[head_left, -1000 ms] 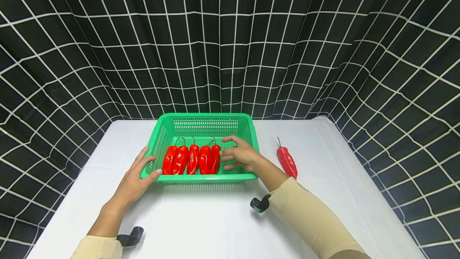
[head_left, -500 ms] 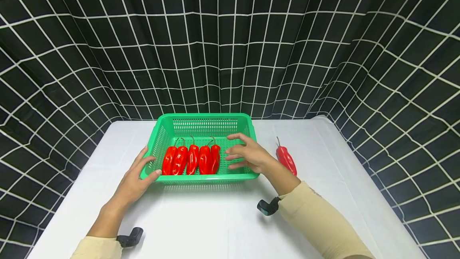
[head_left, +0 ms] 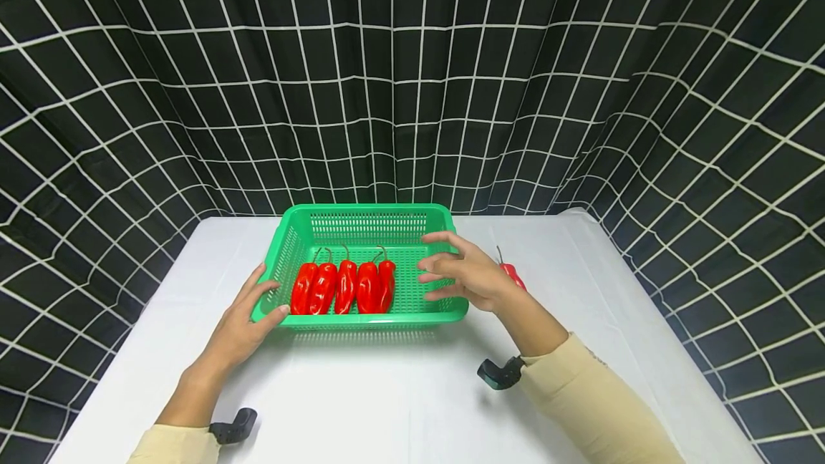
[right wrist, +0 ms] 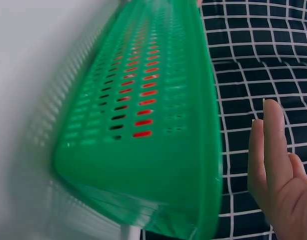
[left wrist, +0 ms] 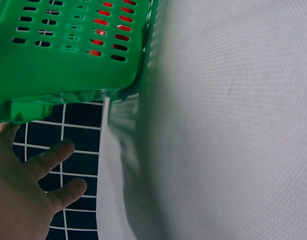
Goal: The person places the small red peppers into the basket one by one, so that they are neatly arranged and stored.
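Several glossy red peppers with thin stems lie side by side in the green plastic basket, toward its left and middle. My left hand rests at the basket's left rim, thumb over the near corner; in the left wrist view its fingers are spread outside the wall. Above the basket's right end is my right hand, fingers spread and nothing in them. In the right wrist view this hand's fingers stand straight beyond the rim. Another red pepper lies right of the basket, partly hidden by the right forearm.
A white cloth covers the table under the basket. Behind and on both sides hangs a black curtain with a white grid. A black wrist device juts out from the right wrist, and another from the left.
My right hand has drawn back to the right from beside the rightmost pepper in the basket toward the right rim. Its forearm now covers more of the lone pepper. My left hand has stayed put.
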{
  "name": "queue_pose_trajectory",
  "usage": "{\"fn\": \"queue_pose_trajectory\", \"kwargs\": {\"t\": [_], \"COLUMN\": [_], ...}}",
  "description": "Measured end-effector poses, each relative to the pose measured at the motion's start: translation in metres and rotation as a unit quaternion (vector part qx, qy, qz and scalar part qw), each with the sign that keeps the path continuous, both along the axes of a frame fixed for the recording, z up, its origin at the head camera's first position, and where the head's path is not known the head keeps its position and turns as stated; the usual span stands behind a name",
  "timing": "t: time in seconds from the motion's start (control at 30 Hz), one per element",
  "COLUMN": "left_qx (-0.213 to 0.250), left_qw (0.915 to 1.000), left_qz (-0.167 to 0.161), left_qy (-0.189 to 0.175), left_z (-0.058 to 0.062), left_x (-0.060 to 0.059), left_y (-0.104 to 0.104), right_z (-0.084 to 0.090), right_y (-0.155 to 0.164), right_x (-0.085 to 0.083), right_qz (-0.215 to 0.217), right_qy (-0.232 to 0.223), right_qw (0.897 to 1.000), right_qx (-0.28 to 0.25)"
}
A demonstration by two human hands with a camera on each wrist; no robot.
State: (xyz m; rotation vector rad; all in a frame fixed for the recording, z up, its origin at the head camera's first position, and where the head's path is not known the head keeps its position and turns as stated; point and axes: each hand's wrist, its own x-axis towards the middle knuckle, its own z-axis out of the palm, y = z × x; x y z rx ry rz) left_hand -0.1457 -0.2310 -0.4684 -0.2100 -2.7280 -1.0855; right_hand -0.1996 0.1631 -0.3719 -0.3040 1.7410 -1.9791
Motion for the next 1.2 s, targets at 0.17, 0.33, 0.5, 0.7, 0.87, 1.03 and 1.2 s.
{"fn": "queue_pose_trajectory", "kwargs": {"t": [0.17, 0.33, 0.5, 0.7, 0.87, 1.03, 1.2], "left_qx": [0.002, 0.0, 0.002, 0.002, 0.004, 0.004, 0.003], "left_qw": [1.0, 1.0, 1.0, 1.0, 1.0, 1.0, 1.0], "left_qz": [0.002, 0.001, 0.0, -0.001, -0.002, -0.001, 0.002], "left_qy": [-0.001, 0.001, 0.003, 0.003, 0.004, 0.006, 0.0], "left_z": [-0.001, -0.003, -0.003, -0.003, -0.005, -0.005, -0.002], "left_x": [0.0, -0.001, -0.002, -0.002, -0.002, -0.002, -0.001], "left_y": [-0.001, -0.001, -0.002, -0.002, -0.002, -0.002, -0.002], "right_z": [0.007, 0.015, 0.022, 0.026, 0.028, 0.03, 0.032], "right_y": [0.01, 0.022, 0.035, 0.047, 0.057, 0.068, 0.077], "right_x": [0.003, 0.009, 0.013, 0.016, 0.018, 0.018, 0.018], "right_qz": [-0.002, -0.004, -0.005, -0.015, -0.027, -0.042, -0.052], "right_qy": [0.007, 0.019, 0.023, 0.029, 0.038, 0.046, 0.055], "right_qw": [1.0, 1.0, 1.0, 0.999, 0.999, 0.998, 0.997], "right_qx": [-0.003, -0.001, -0.013, -0.018, -0.004, 0.008, 0.013]}}
